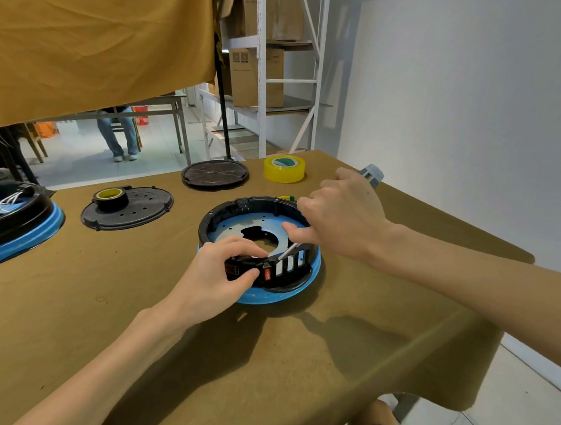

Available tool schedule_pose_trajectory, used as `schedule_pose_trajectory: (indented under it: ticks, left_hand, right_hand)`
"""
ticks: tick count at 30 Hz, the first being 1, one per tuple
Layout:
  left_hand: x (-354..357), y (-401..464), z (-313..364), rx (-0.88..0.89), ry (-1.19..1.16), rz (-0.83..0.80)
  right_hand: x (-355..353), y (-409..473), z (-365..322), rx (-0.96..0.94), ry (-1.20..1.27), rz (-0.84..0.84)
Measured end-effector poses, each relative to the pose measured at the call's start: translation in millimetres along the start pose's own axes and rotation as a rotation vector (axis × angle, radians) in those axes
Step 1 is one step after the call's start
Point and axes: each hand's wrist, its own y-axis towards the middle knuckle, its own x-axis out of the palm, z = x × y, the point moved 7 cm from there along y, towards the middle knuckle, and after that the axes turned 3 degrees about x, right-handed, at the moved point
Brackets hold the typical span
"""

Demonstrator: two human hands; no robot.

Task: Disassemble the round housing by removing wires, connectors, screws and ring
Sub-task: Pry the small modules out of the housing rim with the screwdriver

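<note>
The round housing (259, 221), black with a blue base ring and a blue inner plate, sits on the brown-covered table (265, 348). My left hand (218, 284) grips its near rim, thumb and fingers curled round the black switch block with a red rocker (267, 273). My right hand (340, 215) holds a screwdriver (371, 175); its grey handle sticks out above the fist and its metal shaft (287, 251) slants down to the near inner rim beside the switch. The tip is hidden behind the switch block.
A yellow tape roll (284, 168) and a black round disc (215, 173) lie at the table's far edge. A black perforated cover (142, 211) carries a black tape roll (111, 198). A second black-and-blue housing (15, 227) sits at far left. A person stands beyond.
</note>
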Motion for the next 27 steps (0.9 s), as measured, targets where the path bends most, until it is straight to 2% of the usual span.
schedule_pose_trajectory:
  ticks: [5, 12, 19, 27]
  left_hand:
    - [-1, 0, 0, 0.004, -0.009, 0.012]
    - [1, -2, 3, 0.015, -0.004, 0.022]
    - [2, -4, 6, 0.061, 0.018, 0.038]
    - [4, -4, 3, 0.071, 0.054, 0.038]
  right_hand:
    - [5, 1, -9, -0.021, -0.022, 0.010]
    - [15, -5, -1, 0.054, 0.160, 0.126]
    - [15, -2, -2, -0.049, 0.204, 0.293]
    - [15, -20, -18, 0.022, 0.063, 0.235]
